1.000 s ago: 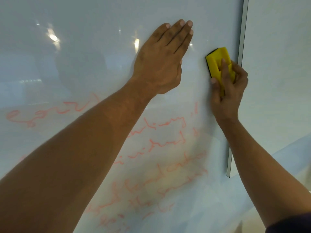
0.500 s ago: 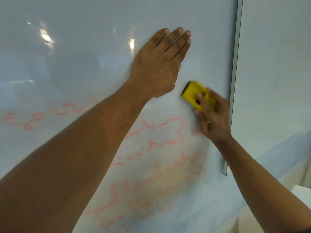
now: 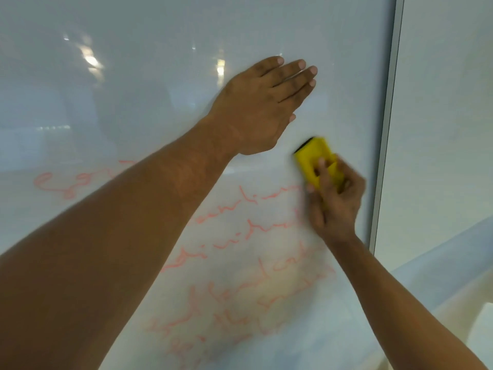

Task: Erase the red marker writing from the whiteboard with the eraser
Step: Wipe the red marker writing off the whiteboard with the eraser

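Starting at the far left, the whiteboard (image 3: 160, 76) carries one faint looping word of red marker writing (image 3: 240, 263), partly hidden behind my left forearm, which crosses the view from the lower left corner up toward the middle. Above that word the surface is bare and glossy, with pale ceiling lights (image 3: 90, 60) mirrored in it. My left hand (image 3: 256, 108) lies flat against the board, palm down, fingers straight and held close together, pointing up and to the right; it grips nothing. Below and to the right of that hand run several more slanted lines of red script, thin and washed-out, reaching down to the bottom edge of the view. Just right of their upper end sits the yellow eraser (image 3: 312, 158), its dark pad edge turned toward the board's surface, a little blurred. My right hand (image 3: 336, 198) clasps the eraser from below, fingers curled over its yellow back, thumb on the left side. The eraser is just below my left hand, apart from it, and near the board's grey metal frame (image 3: 384, 145). Past the frame stands a plain pale wall (image 3: 448, 102).
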Demonstrator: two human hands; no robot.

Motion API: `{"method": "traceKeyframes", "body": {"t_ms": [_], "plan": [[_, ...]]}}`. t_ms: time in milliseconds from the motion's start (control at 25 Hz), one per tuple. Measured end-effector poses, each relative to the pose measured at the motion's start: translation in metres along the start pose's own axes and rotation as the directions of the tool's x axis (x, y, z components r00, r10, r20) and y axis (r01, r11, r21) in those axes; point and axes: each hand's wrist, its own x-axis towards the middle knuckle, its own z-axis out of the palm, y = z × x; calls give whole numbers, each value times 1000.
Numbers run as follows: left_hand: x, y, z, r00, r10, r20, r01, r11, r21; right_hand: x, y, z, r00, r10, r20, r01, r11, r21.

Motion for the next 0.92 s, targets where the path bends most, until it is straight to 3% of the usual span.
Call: {"method": "traceKeyframes", "body": {"t_ms": [40, 80, 120, 200, 240, 320, 360, 400, 480, 520, 560, 600, 640, 680, 720, 760, 800, 840, 880, 920], "plan": [[-1, -5, -1, 1000, 25, 1, -25, 1000, 7, -1, -1, -1, 990, -138, 34, 138, 990, -6], [-2, -9, -1, 999, 50, 2, -50, 999, 14, 3, 0, 0, 989, -143, 32, 144, 989, -18], [-4, -13, -2, 997, 71, 2, -71, 997, 13, 6, -1, 2, 1000, -7, -19, 6, 1000, -20], [-6, -17, -2, 996, 87, -3, -87, 996, 14, 10, -19, 7, 948, 299, -108, -295, 954, 48], [-7, -18, -2, 996, 87, -6, -87, 996, 13, 2, -28, 9, 966, 240, -92, -239, 971, 31], [-8, -18, -2, 996, 88, -14, -88, 996, 1, -4, -29, 2, 998, -59, 25, 60, 998, -3], [-9, -18, -2, 996, 88, -19, -88, 996, -3, 2, -23, -1, 996, -77, 46, 77, 997, -6], [-10, -18, -2, 996, 89, -26, -89, 996, -4, 9, -20, 0, 999, 47, 6, -47, 999, -12], [-13, -21, -2, 996, 84, -36, -84, 996, 6, 22, -35, 8, 914, 397, -88, -392, 918, 67], [-14, -21, -2, 996, 84, -35, -84, 996, 4, 19, -49, 13, 924, 374, -75, -370, 927, 65], [-15, -22, -3, 996, 87, -35, -88, 996, -2, 11, -59, 15, 981, 192, -24, -191, 981, 42], [-16, -23, -4, 995, 93, -35, -93, 996, -8, 7, -60, 12, 999, -29, 46, 27, 999, 39], [-17, -24, -6, 994, 99, -39, -99, 995, -11, 10, -54, 7, 983, -159, 89, 156, 987, 37], [-19, -27, -8, 994, 104, -43, -104, 995, -10, 15, -45, 5, 989, -126, 79, 124, 992, 20], [-21, -32, -10, 993, 104, -50, -105, 994, -11, 21, -43, 5, 998, 55, 13, -55, 998, 22], [-22, -37, -12, 993, 102, -62, -103, 995, -12, 25, -49, 7, 962, 270, -45, -266, 961, 73], [-24, -41, -12, 993, 97, -73, -98, 995, -9, 21, -61, 9, 929, 367, -51, -360, 927, 105], [-25, -44, -12, 992, 93, -82, -93, 996, 0, 12, -73, 11, 962, 274, -17, -271, 958, 94], [-26, -46, -12, 992, 92, -87, -92, 996, 7, 0, -81, 9, 998, 48, 50, -53, 993, 104], [-26, -48, -13, 992, 91, -88, -90, 996, 11, -5, -78, 5, 981, -158, 115, 143, 981, 133]]}}
